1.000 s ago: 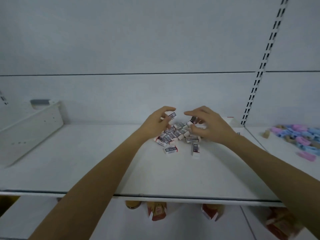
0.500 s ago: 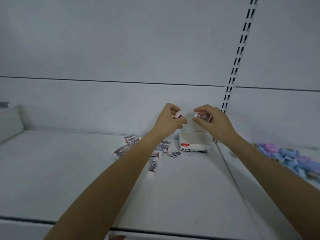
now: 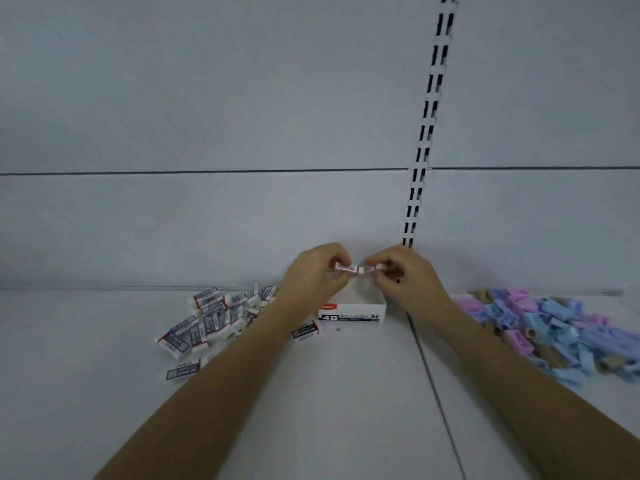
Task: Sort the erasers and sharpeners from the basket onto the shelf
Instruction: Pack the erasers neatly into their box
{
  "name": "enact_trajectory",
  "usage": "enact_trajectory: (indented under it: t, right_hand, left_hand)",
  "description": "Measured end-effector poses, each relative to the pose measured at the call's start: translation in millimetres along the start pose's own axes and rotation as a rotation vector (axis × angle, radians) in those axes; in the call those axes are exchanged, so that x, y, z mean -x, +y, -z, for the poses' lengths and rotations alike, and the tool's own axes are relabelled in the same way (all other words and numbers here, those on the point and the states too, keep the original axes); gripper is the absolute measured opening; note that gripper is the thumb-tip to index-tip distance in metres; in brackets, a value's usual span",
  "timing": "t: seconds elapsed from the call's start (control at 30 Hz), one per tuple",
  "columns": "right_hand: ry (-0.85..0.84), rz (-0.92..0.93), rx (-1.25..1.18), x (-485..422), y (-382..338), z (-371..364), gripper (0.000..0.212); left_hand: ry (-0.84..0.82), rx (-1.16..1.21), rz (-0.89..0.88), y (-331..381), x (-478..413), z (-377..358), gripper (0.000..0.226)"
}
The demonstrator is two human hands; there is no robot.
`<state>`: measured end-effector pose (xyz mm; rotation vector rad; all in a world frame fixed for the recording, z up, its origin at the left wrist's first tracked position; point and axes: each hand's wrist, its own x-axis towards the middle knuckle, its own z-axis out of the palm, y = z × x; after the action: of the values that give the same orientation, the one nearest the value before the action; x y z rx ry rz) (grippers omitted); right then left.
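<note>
Left hand [image 3: 311,277] and right hand [image 3: 407,277] each pinch a small eraser [image 3: 347,269] above the open box [image 3: 351,311] on the shelf [image 3: 346,393]. Likely light, slightly soft, with a slick paper sleeve; grip by the long sides.

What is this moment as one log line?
left hand: pinches eraser; right hand: pinches second eraser; over box; eraser pile left; sharpeners right

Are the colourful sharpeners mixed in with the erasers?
No, the sharpeners lie piled right of the box, the erasers left of it.
</note>
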<state>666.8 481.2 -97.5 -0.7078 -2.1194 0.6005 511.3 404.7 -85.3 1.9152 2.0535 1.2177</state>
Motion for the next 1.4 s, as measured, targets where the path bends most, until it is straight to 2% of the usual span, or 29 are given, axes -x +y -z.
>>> enact_trajectory:
  t: [0.1, 0.17, 0.3, 0.5, 0.63, 0.7, 0.8, 0.87, 0.97, 1.1, 1.2, 1.4]
  right_hand:
    - [-0.030, 0.009, -0.001, 1, -1, 1, 0.031]
    - [-0.041, 0.032, 0.031, 0, 0, 3, 0.030]
    - [-0.066, 0.073, 0.093, 1, 2, 2, 0.026]
    - [-0.237, 0.014, 0.207, 0, 4, -3, 0.015]
    - [-0.306, 0.071, 0.355, -5, 2, -2, 0.016]
    - [-0.339, 0.102, 0.415, -7, 1, -2, 0.017]
    - [-0.365, 0.151, 0.437, -7, 4, -3, 0.021]
    - [-0.350, 0.152, 0.447, -4, 9, -5, 0.028]
    - [-0.336, 0.128, 0.469, 4, 8, -2, 0.043]
    - [-0.311, 0.126, 0.447, 7, 5, -1, 0.064]
    - [-0.329, 0.084, 0.475, 6, 1, -3, 0.076]
    - [-0.317, 0.076, 0.557, 8, 0, -9, 0.075]
  left_hand:
    - [-0.013, 0.029, 0.016, -7, 2, -2, 0.008]
    - [-0.033, 0.016, 0.012, -9, 2, -2, 0.007]
    - [-0.113, -0.113, -0.017, -9, 0, -2, 0.008]
    - [-0.180, -0.296, -0.031, -6, -3, -2, 0.011]
    - [-0.202, -0.392, -0.039, -3, -1, 3, 0.012]
    - [-0.244, -0.497, -0.088, -4, 0, 5, 0.024]
    - [-0.327, -0.616, -0.148, -8, 6, 3, 0.069]
    - [-0.269, -0.587, -0.208, -14, 11, 0, 0.082]
    - [-0.142, -0.504, -0.251, -19, 18, 1, 0.066]
    - [-0.203, -0.448, -0.240, -18, 22, 3, 0.073]
    - [-0.173, -0.400, -0.248, -19, 24, 2, 0.072]
    - [-0.169, -0.397, -0.224, -18, 26, 1, 0.080]
